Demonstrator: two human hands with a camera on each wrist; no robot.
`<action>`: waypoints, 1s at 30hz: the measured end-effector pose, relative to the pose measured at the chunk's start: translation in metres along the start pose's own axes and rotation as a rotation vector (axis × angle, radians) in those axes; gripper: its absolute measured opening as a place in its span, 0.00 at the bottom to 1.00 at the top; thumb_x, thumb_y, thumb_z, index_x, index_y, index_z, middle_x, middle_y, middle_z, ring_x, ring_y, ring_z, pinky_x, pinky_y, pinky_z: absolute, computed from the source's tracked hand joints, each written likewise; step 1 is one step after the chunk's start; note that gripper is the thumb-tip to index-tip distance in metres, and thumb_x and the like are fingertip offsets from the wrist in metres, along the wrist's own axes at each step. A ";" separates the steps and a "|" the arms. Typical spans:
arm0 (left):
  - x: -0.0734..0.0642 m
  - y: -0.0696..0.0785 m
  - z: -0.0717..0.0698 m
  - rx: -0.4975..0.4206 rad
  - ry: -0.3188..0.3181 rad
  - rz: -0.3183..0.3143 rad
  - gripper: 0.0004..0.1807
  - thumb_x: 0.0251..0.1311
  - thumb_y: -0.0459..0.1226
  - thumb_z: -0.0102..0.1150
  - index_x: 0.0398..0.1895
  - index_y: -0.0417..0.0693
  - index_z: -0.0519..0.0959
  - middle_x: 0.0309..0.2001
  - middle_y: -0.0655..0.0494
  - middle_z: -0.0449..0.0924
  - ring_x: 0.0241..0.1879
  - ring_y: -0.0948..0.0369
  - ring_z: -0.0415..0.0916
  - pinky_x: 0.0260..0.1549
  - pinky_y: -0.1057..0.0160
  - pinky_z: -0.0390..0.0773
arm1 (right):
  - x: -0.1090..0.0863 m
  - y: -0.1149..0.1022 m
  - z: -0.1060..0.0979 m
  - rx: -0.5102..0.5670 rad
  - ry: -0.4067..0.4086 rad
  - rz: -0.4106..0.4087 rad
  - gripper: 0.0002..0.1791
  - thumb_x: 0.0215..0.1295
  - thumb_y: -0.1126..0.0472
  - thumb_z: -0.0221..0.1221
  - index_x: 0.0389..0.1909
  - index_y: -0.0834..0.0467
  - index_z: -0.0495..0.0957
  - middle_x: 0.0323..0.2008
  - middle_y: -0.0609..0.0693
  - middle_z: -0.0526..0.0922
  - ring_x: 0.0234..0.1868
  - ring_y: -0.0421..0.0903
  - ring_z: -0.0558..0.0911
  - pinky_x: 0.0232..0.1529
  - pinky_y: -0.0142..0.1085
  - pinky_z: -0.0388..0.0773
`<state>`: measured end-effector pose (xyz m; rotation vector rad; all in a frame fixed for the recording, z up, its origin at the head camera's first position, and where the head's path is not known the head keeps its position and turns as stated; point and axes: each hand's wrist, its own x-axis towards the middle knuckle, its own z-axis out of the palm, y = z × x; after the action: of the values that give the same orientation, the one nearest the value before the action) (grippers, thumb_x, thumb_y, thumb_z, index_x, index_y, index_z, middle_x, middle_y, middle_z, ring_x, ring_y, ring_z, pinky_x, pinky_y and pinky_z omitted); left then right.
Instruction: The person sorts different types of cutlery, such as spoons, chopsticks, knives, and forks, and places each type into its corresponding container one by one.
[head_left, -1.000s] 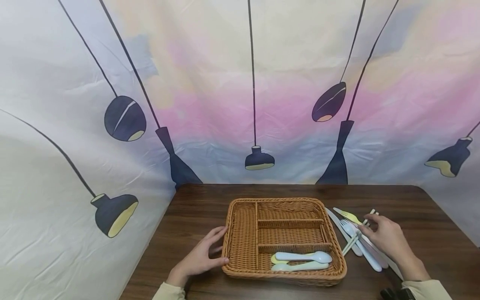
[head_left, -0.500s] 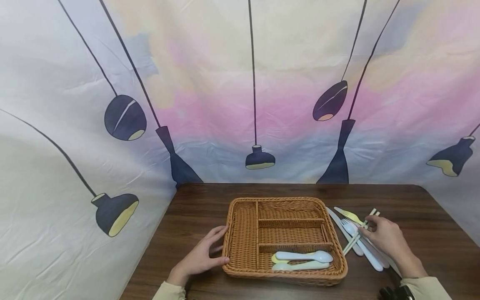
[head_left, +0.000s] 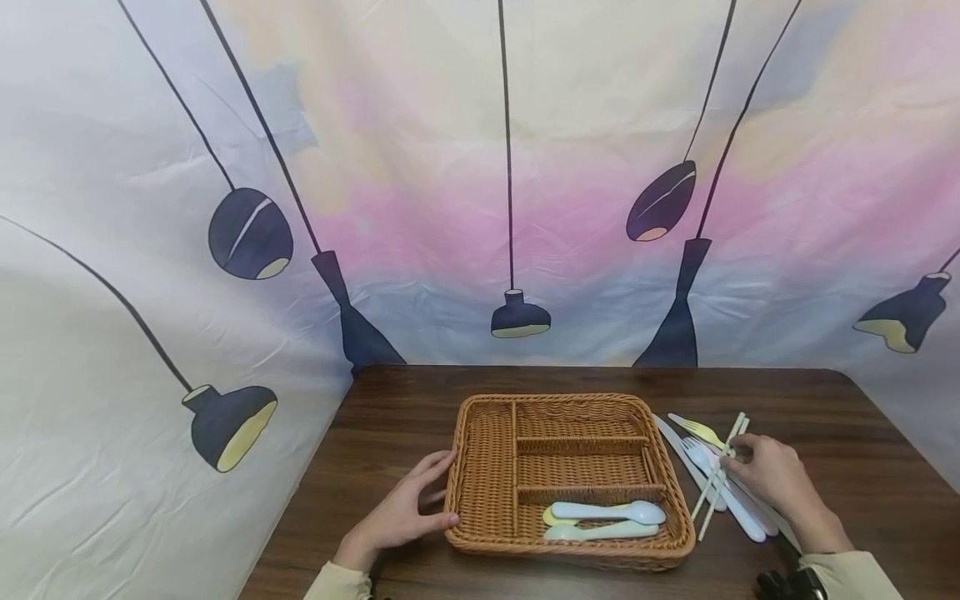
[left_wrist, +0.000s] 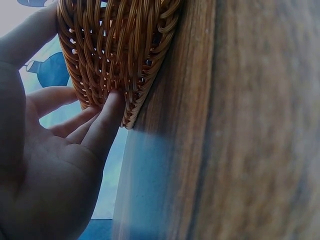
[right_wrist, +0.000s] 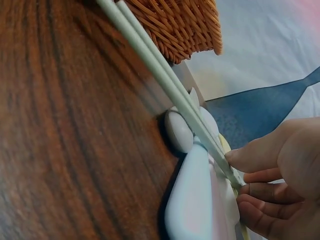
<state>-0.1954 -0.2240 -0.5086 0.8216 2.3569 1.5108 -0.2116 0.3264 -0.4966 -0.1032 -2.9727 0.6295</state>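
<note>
My left hand (head_left: 401,510) rests against the left side of a wicker basket (head_left: 486,550), fingertips and thumb touching its woven outer wall (left_wrist: 110,55). To the right of the basket, my right hand (head_left: 772,479) pinches a pair of pale green chopsticks (head_left: 708,492) between thumb and fingers, near their far ends. They slant over a loose pile of plastic cutlery. In it lie a yellow fork (head_left: 699,431), a light blue fork (head_left: 731,492) and a white knife (head_left: 678,446); the hand covers part of the pile. In the right wrist view the chopsticks (right_wrist: 155,70) pass above the cutlery handles.
The basket has several compartments split by wicker dividers (head_left: 581,446). Its front right one holds a light blue spoon (head_left: 600,512), a pale green spoon (head_left: 600,532) and a yellow one (head_left: 553,520) beneath. All stands on a dark wooden table (head_left: 405,425) before a printed cloth backdrop (head_left: 585,167).
The chopsticks have turned in my right hand: their near ends have swung right and toward me, and the two sticks have spread slightly apart. My left hand and the basket stay put.
</note>
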 end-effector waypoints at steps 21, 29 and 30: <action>0.000 -0.003 0.000 0.007 -0.009 0.037 0.46 0.58 0.35 0.67 0.76 0.41 0.53 0.72 0.39 0.50 0.68 0.40 0.59 0.60 0.63 0.76 | 0.000 -0.003 0.000 0.012 -0.049 0.116 0.22 0.54 0.68 0.57 0.51 0.74 0.76 0.39 0.69 0.82 0.31 0.55 0.78 0.28 0.52 0.76; 0.000 -0.003 0.000 0.007 -0.006 0.050 0.45 0.58 0.34 0.67 0.75 0.40 0.53 0.72 0.38 0.51 0.68 0.39 0.60 0.60 0.67 0.75 | -0.004 0.000 0.000 0.025 0.008 0.086 0.21 0.54 0.68 0.55 0.50 0.73 0.77 0.37 0.69 0.81 0.27 0.52 0.73 0.21 0.41 0.71; 0.000 -0.003 0.000 0.006 -0.006 0.049 0.45 0.58 0.34 0.68 0.75 0.39 0.53 0.72 0.38 0.51 0.68 0.39 0.59 0.60 0.68 0.75 | -0.004 0.000 -0.001 0.029 0.019 0.077 0.21 0.55 0.68 0.54 0.49 0.73 0.77 0.36 0.68 0.82 0.26 0.51 0.72 0.20 0.39 0.69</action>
<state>-0.1966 -0.2250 -0.5113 0.8901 2.3550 1.5183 -0.2075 0.3262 -0.4961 -0.2213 -2.9523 0.6766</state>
